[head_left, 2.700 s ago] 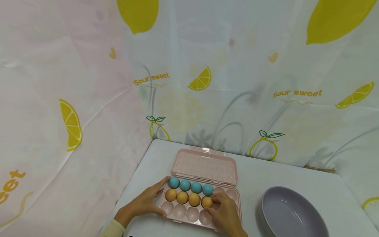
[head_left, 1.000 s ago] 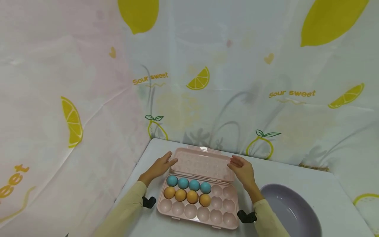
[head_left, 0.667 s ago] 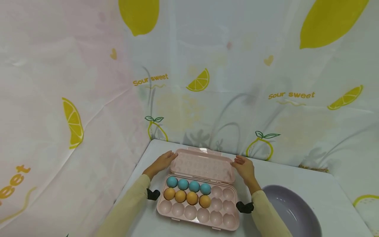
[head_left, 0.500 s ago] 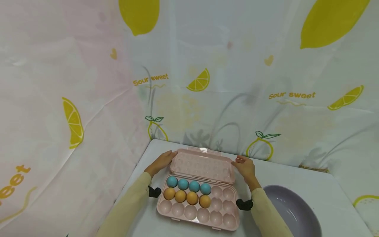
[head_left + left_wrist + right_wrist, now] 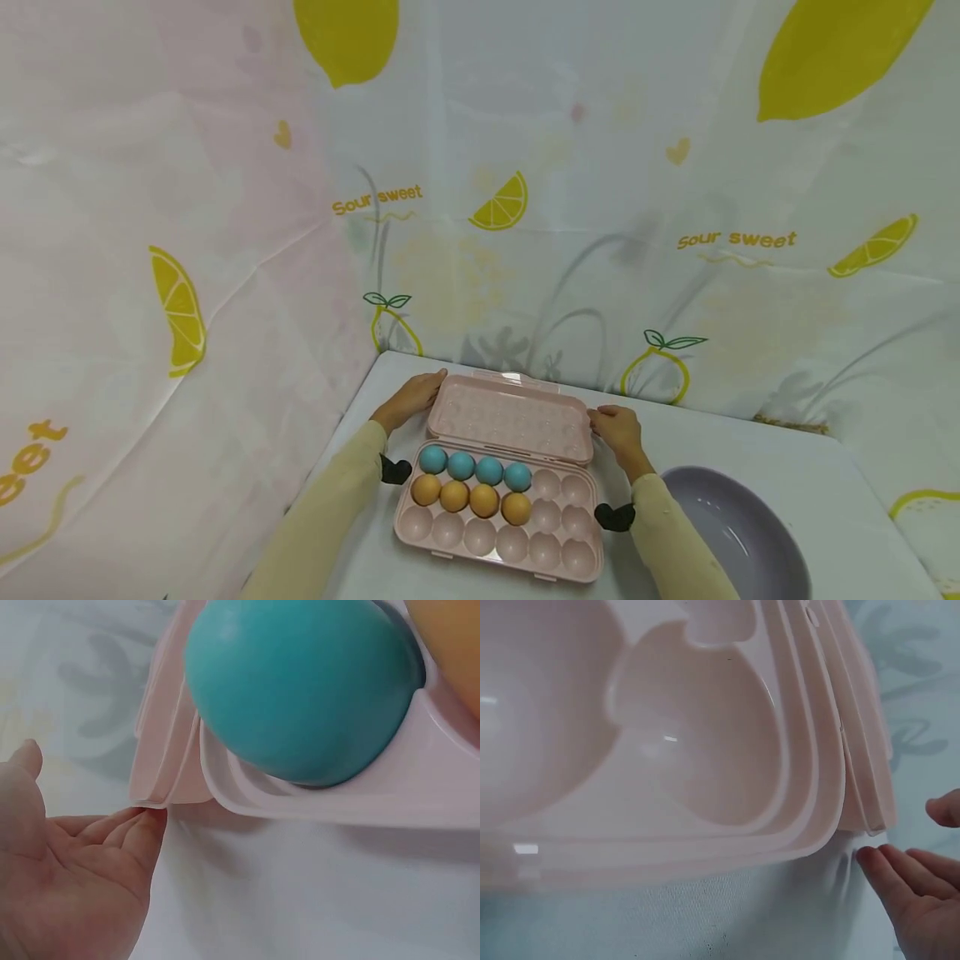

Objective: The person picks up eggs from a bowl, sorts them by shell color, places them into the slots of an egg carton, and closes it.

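Note:
A pink egg box (image 5: 551, 575) lies on the table with its lid (image 5: 513, 421) folded back. The box holds a back row of blue eggs (image 5: 461, 465) and a row of orange-yellow eggs (image 5: 483, 500); the front row of hollows is bare. At the lid's left edge is my left hand (image 5: 412, 396); in the left wrist view its extended fingers (image 5: 139, 836) touch the rim from below, thumb apart. My right hand (image 5: 619, 430) is at the lid's right edge, its extended fingers (image 5: 889, 874) just under the rim, thumb apart. Contact there is hard to tell.
A grey-purple bowl (image 5: 731, 533) stands right of the box, partly behind my right sleeve (image 5: 678, 533). White tabletop (image 5: 840, 508) surrounds both. A lemon-printed curtain (image 5: 585, 283) rises behind and at the left.
Earlier my right hand held an orange-yellow egg in the box and my left hand touched its left side. Both hands have since moved back to the lid's side edges. The lid stays folded back.

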Demonstrator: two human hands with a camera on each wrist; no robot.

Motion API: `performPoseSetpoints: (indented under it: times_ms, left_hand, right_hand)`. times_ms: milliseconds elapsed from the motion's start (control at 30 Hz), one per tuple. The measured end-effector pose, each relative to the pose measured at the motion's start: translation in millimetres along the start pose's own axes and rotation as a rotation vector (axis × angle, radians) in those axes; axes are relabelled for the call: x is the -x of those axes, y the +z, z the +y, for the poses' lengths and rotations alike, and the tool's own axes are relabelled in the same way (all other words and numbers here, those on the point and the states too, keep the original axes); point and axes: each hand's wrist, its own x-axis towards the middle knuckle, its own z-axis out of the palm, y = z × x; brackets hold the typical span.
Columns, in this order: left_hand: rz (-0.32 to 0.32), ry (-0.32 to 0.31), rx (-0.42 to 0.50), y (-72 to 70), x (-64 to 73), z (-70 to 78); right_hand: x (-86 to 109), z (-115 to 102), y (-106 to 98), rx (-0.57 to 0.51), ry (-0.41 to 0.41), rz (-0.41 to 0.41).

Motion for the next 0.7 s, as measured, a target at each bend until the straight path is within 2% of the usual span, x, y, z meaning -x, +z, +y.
performPoseSetpoints:
  times_ms: [367, 533, 700]
  left_hand:
    - [0.025, -0.063, -0.015, 2.1, -1.1, 3.5]
    - [0.060, -0.077, -0.029, 3.4, -0.1, 5.0]
    - [0.062, -0.069, 0.002, 4.5, 1.3, 4.9]
  right_hand:
    - [-2.5, -0.8, 3.1, -0.018, 0.021, -0.041]
    - [-3.0, -1.6, 2.8, 0.035, 0.023, -0.050]
    - [-2.4, -2.3, 4.0, 0.062, 0.037, -0.058]
